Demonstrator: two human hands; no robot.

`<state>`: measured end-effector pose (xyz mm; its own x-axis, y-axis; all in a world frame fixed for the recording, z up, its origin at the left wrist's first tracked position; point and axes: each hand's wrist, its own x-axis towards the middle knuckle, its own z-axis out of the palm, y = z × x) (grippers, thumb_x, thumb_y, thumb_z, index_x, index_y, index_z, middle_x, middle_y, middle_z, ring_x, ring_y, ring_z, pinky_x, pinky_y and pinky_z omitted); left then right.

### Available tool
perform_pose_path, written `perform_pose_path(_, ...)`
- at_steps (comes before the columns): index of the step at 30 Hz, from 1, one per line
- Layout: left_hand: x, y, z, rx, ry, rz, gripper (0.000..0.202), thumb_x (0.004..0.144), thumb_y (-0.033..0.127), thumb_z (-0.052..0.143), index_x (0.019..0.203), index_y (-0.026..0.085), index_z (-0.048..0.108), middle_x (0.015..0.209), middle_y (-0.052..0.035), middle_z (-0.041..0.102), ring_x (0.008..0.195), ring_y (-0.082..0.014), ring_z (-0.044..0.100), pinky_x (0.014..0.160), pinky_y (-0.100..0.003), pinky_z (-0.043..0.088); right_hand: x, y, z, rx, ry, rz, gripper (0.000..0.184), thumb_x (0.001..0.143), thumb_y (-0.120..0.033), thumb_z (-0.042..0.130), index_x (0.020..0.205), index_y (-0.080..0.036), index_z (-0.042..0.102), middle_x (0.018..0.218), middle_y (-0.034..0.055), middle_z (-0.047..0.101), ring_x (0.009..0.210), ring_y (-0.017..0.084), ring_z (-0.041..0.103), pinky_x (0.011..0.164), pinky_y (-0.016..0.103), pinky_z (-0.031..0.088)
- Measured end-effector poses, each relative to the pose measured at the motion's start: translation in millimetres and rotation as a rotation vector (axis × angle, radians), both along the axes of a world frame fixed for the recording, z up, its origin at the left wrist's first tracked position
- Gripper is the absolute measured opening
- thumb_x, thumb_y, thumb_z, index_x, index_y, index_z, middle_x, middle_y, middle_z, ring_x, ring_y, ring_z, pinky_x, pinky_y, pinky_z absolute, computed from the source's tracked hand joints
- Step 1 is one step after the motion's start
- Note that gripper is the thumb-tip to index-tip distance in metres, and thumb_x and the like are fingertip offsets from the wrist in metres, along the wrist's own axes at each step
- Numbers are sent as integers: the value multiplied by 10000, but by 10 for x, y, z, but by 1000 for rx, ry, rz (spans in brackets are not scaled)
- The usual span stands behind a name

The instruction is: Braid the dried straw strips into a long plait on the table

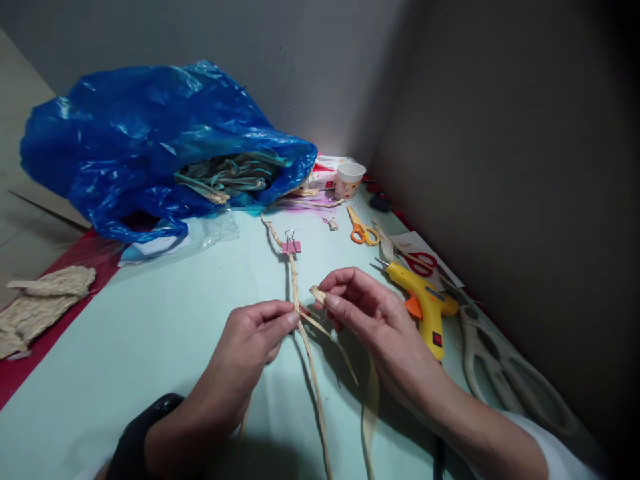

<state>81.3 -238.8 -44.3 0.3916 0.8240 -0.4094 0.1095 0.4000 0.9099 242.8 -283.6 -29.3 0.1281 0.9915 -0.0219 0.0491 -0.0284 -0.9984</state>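
Note:
A thin pale braid point(294, 277) of flat plant fibre runs down the middle of the table, with a pink binder clip point(291, 247) gripping its upper part. My left hand point(263, 327) pinches the braid's lower end between thumb and forefinger. Loose strands point(315, 387) hang from there toward me, and a shorter one slants off to the right. Just right of the braid, my right hand point(357, 303) is closed on the end of a wider fibre strip point(319, 293). The rest of that strip seems to trail down below the hand.
A big blue plastic bag point(140, 133) of fibre bundles fills the back left. Along the right lie orange scissors point(364, 230), red-handled scissors point(423, 263), a yellow glue gun point(425, 307) and large shears point(500, 367). A paper cup point(350, 180) stands behind; woven pieces point(45, 310) lie left.

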Motion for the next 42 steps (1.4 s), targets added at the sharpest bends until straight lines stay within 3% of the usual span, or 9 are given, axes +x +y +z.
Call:
perform_pose_path(4,-4,-5,-14,-13,-10,11,287,758,358,675,910,116,706,534,64,338,504,-67,172,492,-259,94,-30,-19,-25,-62,-118,131,66,883,-233,522,902,-178,552,748,-8,569,652,101,470,582,221,361)
perform_pose_path(10,-28,-8,-41,-36,-38,17,300,759,356,681,931,112,705,558,60,330,519,-68,175,493,-250,110,-37,-45,-27,-18,-369,138,96,904,-267,505,867,-186,540,683,-28,532,616,102,452,571,230,350)
perform_pose_path(17,-42,-9,-31,-25,-70,-6,269,785,339,664,924,115,718,538,57,343,511,-66,155,487,-255,97,-23,-39,-65,-113,-301,192,133,925,-248,450,845,-182,534,684,-6,606,623,112,536,592,232,383)
perform_pose_path(27,-34,10,-40,-78,-104,42,264,734,291,721,931,116,695,590,44,412,504,-44,171,485,-235,88,-30,-29,-44,-30,-382,86,135,904,-235,490,817,-177,575,682,-24,554,612,97,473,591,229,356)
perform_pose_path(35,-29,31,-25,-78,-135,6,219,759,263,694,924,120,701,592,34,471,476,-32,175,469,-230,74,-37,-51,-78,-73,-476,168,173,949,-237,415,837,-186,537,684,-38,551,625,101,448,608,247,322)
perform_pose_path(42,-22,15,-22,-75,-128,13,247,745,273,710,935,115,701,562,55,415,481,-34,176,465,-219,81,-57,-51,-80,-98,-472,184,198,960,-249,381,825,-194,513,672,-40,505,625,102,428,600,245,312)
